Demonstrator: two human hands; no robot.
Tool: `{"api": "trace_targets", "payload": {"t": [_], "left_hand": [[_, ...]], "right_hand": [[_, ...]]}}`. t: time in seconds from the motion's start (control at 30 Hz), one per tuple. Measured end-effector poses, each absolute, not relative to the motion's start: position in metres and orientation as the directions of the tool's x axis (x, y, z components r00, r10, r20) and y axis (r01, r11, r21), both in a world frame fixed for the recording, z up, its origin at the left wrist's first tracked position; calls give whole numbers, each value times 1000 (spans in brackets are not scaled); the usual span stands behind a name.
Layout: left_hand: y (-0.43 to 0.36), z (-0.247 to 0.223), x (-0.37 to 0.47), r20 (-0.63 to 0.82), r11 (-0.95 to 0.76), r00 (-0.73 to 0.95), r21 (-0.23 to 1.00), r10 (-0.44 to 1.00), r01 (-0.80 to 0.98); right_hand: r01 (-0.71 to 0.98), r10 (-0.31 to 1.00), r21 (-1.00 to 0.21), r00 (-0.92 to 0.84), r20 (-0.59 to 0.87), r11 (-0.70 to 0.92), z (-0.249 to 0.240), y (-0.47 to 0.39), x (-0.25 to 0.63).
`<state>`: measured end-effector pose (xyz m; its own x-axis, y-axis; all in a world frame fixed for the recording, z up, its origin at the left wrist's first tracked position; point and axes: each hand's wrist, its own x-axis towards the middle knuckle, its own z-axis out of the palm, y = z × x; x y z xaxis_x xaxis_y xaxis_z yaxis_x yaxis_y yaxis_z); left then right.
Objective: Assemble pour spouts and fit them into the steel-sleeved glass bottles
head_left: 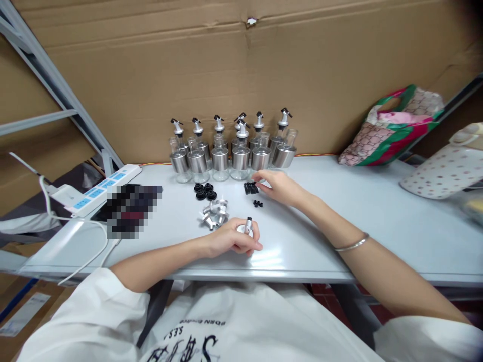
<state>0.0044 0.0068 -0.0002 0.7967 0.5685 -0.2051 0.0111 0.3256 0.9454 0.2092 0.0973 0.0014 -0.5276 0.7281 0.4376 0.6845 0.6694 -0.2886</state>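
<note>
My left hand [230,237] is closed around a silver pourer spout [247,228] with a small black piece at its tip, near the front of the table. My right hand [281,187] reaches over to a small cluster of black flip caps [250,188]; its thumb and fingers are apart at the right edge of the pile. Just below lie several tiny black pieces [257,203]. Loose silver spouts [215,213] form a pile left of centre, beside black round stoppers [205,191]. Behind these stand glass bottles with steel sleeves [220,160], several topped with silver spouts.
A power strip [109,185] with a white cable and a pixelated dark object [132,208] are at the left of the table [339,201]. At the right are a patterned bag [392,125] and a dotted white container [447,161]. Cardboard [302,75] stands behind.
</note>
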Motion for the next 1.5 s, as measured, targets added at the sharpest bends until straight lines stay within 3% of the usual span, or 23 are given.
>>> {"api": "trace_targets", "payload": {"t": [0.1, 0.2, 0.3, 0.57, 0.77, 0.97, 1.3, 1.5], "left_hand": [[8, -1, 5, -215, 374, 793, 927, 570, -17], [10, -4, 4, -198, 386, 800, 921, 566, -46], [11, -8, 4, -181, 388, 803, 919, 568, -66], [10, -7, 5, -182, 395, 793, 915, 582, -80], [10, -6, 5, -189, 400, 784, 913, 591, -82], [11, -4, 4, -200, 420, 785, 904, 587, -84], [12, -5, 4, -171, 381, 795, 921, 582, -80], [11, -6, 4, -160, 353, 808, 933, 567, -63]], "right_hand": [[559, 732, -475, -474, 489, 679, 17, 82, 199], [264, 744, -807, -602, 291, 529, 30, 66, 189], [154, 610, -924, -786, 99, 349, 35, 55, 183], [118, 523, -958, -851, 38, 262, 37, 47, 180], [172, 536, -935, -844, 23, 311, 41, 41, 178], [242, 601, -880, -797, 60, 408, 38, 37, 173], [288, 624, -882, -781, 8, 372, 42, 35, 170], [347, 720, -804, -680, 139, 483, 40, 44, 179]]}}
